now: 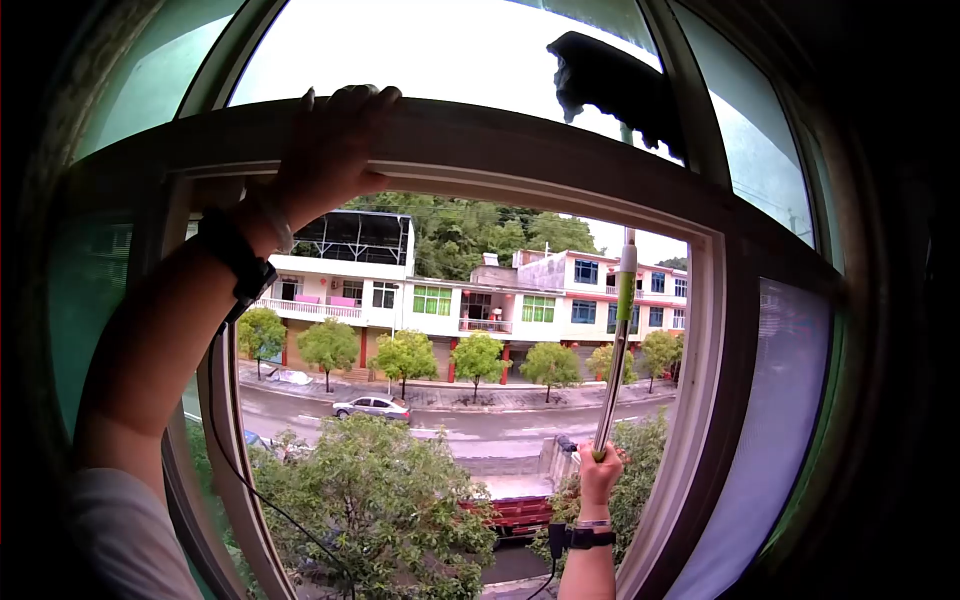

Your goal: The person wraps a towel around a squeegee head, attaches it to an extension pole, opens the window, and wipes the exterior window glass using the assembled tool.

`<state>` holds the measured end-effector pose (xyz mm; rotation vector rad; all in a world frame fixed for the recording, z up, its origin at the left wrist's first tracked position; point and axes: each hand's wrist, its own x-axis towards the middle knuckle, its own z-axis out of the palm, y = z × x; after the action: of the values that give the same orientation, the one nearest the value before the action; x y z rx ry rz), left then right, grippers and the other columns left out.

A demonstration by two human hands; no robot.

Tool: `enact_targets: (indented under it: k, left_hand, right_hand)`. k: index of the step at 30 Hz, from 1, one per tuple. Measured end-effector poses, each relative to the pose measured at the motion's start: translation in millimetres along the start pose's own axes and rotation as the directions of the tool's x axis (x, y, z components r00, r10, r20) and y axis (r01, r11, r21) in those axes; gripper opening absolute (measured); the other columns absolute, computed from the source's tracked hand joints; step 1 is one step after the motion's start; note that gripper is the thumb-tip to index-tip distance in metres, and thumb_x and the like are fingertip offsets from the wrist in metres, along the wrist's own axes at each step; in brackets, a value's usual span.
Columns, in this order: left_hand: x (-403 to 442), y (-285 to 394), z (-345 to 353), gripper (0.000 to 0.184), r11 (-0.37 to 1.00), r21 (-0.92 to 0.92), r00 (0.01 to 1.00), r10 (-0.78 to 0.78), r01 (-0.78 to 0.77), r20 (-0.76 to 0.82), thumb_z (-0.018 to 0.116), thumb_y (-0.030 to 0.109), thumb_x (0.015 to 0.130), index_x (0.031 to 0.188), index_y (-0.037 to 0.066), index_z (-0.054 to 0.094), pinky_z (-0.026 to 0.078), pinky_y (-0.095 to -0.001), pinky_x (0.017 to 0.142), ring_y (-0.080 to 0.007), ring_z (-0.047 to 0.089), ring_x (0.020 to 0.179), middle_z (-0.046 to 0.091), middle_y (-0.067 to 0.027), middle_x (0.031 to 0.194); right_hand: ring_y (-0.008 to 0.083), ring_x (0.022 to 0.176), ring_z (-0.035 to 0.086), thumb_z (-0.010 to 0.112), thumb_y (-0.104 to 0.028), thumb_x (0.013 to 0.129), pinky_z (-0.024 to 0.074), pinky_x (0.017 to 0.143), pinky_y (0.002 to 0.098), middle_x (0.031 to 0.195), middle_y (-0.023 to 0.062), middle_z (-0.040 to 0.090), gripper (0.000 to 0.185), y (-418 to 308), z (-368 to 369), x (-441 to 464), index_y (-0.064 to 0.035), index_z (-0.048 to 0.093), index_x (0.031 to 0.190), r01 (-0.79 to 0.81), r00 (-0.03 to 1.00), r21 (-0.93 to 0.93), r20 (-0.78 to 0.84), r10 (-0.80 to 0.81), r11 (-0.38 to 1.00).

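My right hand reaches out through the window opening, its fingers wrapped round the lower end of a mop's metal pole. The pole stands nearly upright, with a green and white grip section further up. Behind the window's crossbar part of it is hidden. Above, the mop's dark, ragged-edged head shows through the upper glass pane; whether it touches the glass I cannot tell. My left hand is raised to the window frame's crossbar, fingers hooked over its top edge and thumb below.
Side panes flank the opening. A thin black cable hangs from my left wristband. Outside, below, are a leafy tree, a red truck, a street with a silver car, and a row of buildings.
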<state>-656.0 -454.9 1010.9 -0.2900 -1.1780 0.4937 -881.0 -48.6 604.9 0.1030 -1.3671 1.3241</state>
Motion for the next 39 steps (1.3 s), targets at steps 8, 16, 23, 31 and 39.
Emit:
enact_targets:
  k: [8,16,23,31,39]
  left_hand:
    - [1.6,2.3,-2.1,0.088,1.0,-0.012,1.0,-0.018,0.018,0.003,0.082,0.027,0.058,0.135,0.011,0.04,0.035,-0.058,0.099,-0.0309,0.051,0.115,0.05,-0.0125,0.125]
    - [4.8,1.9,-5.3,0.091,0.998,0.017,0.995,-0.059,0.057,0.082,0.082,0.025,0.058,0.136,0.012,0.037,0.032,-0.0606,0.101,-0.0305,0.047,0.119,0.049,-0.013,0.126]
    - [5.7,6.1,-4.5,0.097,0.997,0.02,0.989,-0.079,0.077,0.124,0.084,0.022,0.056,0.139,0.014,0.035,0.03,-0.0608,0.102,-0.0303,0.043,0.124,0.047,-0.012,0.128]
    - [6.0,5.9,-6.2,0.092,0.996,-0.015,0.993,-0.086,0.087,0.086,0.082,0.025,0.056,0.136,0.015,0.039,0.032,-0.0586,0.101,-0.0287,0.048,0.119,0.05,-0.0101,0.124]
    - [9.7,7.7,-15.0,0.084,0.993,-0.061,0.99,-0.095,0.101,0.1,0.081,0.024,0.056,0.13,0.011,0.044,0.036,-0.0577,0.098,-0.0289,0.053,0.112,0.054,-0.0102,0.116]
  right_hand:
    - [0.0246,0.063,0.064,0.071,-0.018,0.074,0.0487,0.064,0.035,0.07,0.0141,0.067,0.019,-224.8,139.3,243.5,-0.0004,0.067,0.077,0.224,0.974,0.032,0.0,-0.225,0.974]
    - [0.0132,0.047,0.049,0.072,-0.019,0.077,0.0394,0.048,0.0309,0.052,0.0047,0.053,0.025,-99.2,52.1,84.4,-0.0025,0.055,0.068,0.059,0.995,0.083,0.079,-0.065,0.995]
    - [0.0156,0.046,0.044,0.072,-0.015,0.072,0.0404,0.048,0.0325,0.05,0.008,0.045,0.025,-18.1,-72.5,-103.6,-0.0022,0.052,0.065,-0.003,0.998,-0.177,-0.058,-0.007,0.984]
    - [0.0177,0.047,0.054,0.07,-0.017,0.076,0.0424,0.048,0.0317,0.054,0.0075,0.057,0.019,-99.7,39.0,129.8,-0.002,0.06,0.071,0.192,0.979,0.035,0.062,-0.194,0.981]
    - [0.0131,0.047,0.054,0.068,-0.017,0.077,0.0424,0.047,0.0314,0.052,0.0043,0.055,0.021,-162.0,72.4,113.2,-0.0016,0.058,0.068,0.097,0.977,0.188,0.169,-0.129,0.977]
